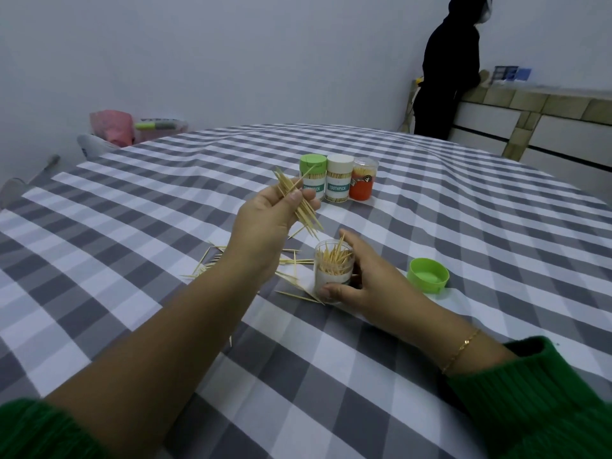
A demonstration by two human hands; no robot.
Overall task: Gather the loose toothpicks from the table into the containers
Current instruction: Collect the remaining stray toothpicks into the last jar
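Note:
My left hand (268,220) is raised above the table and pinches a bundle of toothpicks (298,203), tilted with the tips pointing down to the right. Below it stands an open clear container (332,271), partly filled with toothpicks. My right hand (361,279) holds that container from the right, thumb on its lower front. Loose toothpicks (288,276) lie scattered on the checked tablecloth (165,226) left of the container and under my left wrist. The container's green lid (428,274) lies upside down to the right.
Three closed toothpick containers stand in a row further back: green-lidded (312,177), white-lidded (338,178) and orange (363,182). A person in black (443,74) stands at a counter at the far right. A pink bag (111,125) sits beyond the table's far left edge.

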